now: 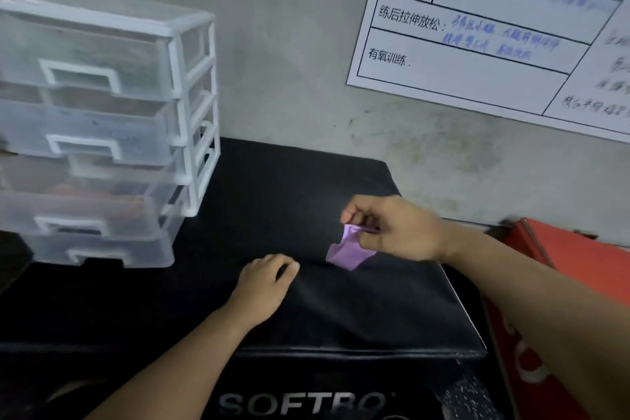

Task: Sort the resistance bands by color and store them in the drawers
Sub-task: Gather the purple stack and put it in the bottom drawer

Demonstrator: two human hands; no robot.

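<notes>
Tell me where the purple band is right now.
Right of centre in the head view, the purple band hangs pinched by the right hand over the black pad, right of the drawer unit.

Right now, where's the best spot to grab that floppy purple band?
Pinch the top edge of the thin purple resistance band from the upper right, as the right hand does. It is limp and its lower end sags toward the black padded box, so the flat part is harder to catch.
</notes>
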